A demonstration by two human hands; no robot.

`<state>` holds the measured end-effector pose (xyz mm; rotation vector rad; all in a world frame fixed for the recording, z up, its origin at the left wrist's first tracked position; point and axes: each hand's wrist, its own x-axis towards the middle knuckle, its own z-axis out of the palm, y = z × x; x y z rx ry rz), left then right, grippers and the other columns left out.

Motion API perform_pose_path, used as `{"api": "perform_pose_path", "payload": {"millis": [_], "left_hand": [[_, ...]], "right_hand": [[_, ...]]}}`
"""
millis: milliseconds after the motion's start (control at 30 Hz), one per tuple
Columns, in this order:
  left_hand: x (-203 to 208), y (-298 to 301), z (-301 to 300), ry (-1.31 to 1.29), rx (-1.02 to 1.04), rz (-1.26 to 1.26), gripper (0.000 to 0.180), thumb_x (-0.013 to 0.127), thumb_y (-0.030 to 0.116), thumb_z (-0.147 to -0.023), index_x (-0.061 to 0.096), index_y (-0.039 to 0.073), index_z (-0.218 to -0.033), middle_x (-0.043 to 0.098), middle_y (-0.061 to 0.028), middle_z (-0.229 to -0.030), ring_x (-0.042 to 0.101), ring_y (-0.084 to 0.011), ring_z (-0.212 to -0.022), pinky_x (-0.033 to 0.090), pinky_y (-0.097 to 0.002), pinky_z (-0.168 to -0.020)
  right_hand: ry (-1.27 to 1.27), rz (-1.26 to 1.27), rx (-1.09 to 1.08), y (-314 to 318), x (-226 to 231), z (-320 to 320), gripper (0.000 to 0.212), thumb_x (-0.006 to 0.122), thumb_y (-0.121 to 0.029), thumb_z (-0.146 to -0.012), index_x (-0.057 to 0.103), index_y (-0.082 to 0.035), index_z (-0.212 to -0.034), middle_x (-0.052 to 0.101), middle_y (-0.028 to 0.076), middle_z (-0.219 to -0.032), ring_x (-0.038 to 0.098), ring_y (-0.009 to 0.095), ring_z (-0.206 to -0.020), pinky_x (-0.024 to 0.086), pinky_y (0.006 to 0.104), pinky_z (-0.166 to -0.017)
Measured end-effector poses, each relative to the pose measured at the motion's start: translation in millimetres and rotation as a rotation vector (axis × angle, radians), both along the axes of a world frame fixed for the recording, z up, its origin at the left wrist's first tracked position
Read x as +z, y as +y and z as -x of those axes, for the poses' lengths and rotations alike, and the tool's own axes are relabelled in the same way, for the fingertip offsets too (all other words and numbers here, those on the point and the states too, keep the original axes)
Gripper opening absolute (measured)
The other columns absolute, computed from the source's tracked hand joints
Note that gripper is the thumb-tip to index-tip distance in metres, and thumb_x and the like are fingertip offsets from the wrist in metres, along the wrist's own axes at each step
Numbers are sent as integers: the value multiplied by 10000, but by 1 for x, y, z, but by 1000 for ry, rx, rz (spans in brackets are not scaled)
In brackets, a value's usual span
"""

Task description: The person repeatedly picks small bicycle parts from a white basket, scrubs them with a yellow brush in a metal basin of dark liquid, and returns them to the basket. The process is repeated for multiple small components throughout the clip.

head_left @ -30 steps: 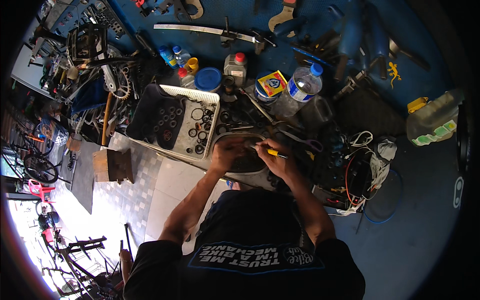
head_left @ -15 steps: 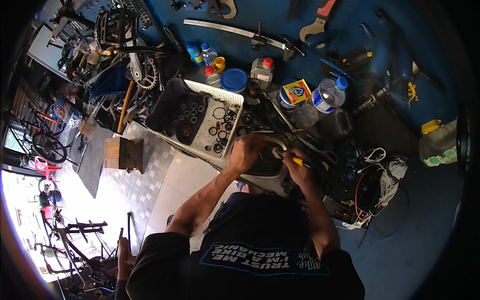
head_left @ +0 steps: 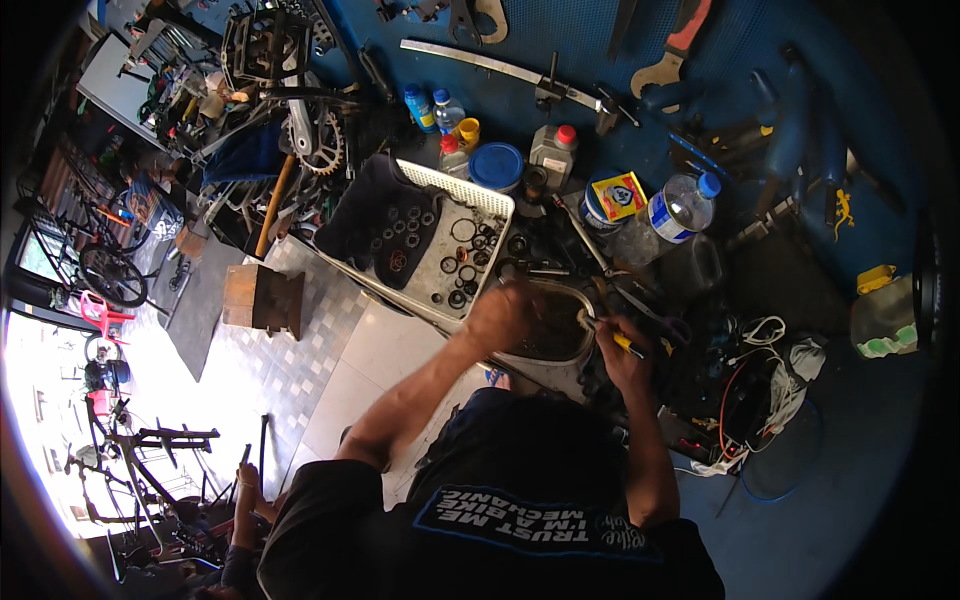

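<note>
My right hand (head_left: pixel 622 358) is closed around a brush with a yellow and black handle (head_left: pixel 628 346). Its pale bristles (head_left: pixel 584 319) are at the right side of a metal-rimmed pan (head_left: pixel 545 358) with a dark inside. Over the left side of that pan is my left hand (head_left: pixel 500 318), its fingers curled and smeared by motion. Whatever the left fingers hold, if anything, is hidden. Left of the pan lies a white perforated tray (head_left: pixel 460 183) with several dark rings (head_left: pixel 463 231) and a black cloth (head_left: pixel 345 215) bearing smaller rings.
Behind the pan stand a blue-lidded tub (head_left: pixel 496 165), a grey red-capped bottle (head_left: pixel 553 150) and a clear blue-capped bottle (head_left: pixel 685 208). Cables (head_left: pixel 770 380) crowd the right. Tools hang on the blue wall (head_left: pixel 590 45). A wooden block (head_left: pixel 250 297) stands left; another person's arm (head_left: pixel 245 505) shows lower left.
The whole view has shifted, so the bench things sit farther right. My right hand and the brush are slightly nearer me, and the left fingers have become more blurred.
</note>
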<state>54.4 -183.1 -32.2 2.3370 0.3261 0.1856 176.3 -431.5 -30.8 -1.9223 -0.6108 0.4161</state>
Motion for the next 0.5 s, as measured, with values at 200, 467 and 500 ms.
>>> {"api": "perform_pose_path", "payload": {"millis": [200, 467, 500], "left_hand": [[15, 157, 49, 181, 477, -243, 128, 774, 207, -903, 819, 163, -1014, 806, -124, -977, 792, -351, -929, 615, -465, -812], [-1, 230, 99, 375, 484, -332, 125, 739, 198, -912, 858, 166, -933, 797, -195, -975, 782, -399, -978, 621, -510, -884], [-5, 232, 98, 351, 482, -338, 130, 738, 201, -919, 858, 158, -941, 794, -202, -970, 780, -404, -977, 619, -511, -880]], "right_hand": [[39, 16, 22, -3, 8, -3, 234, 746, -238, -1043, 738, -5, -1064, 686, 43, -762, 636, 77, -726, 510, 292, -664], [34, 31, 49, 1, 7, -5, 190, 754, -197, -1037, 733, -14, -1083, 693, 37, -772, 636, 71, -733, 513, 284, -676], [58, 27, 38, 2, 11, -4, 185, 754, -195, -1036, 733, -17, -1081, 696, 38, -775, 639, 72, -735, 514, 283, -680]]}}
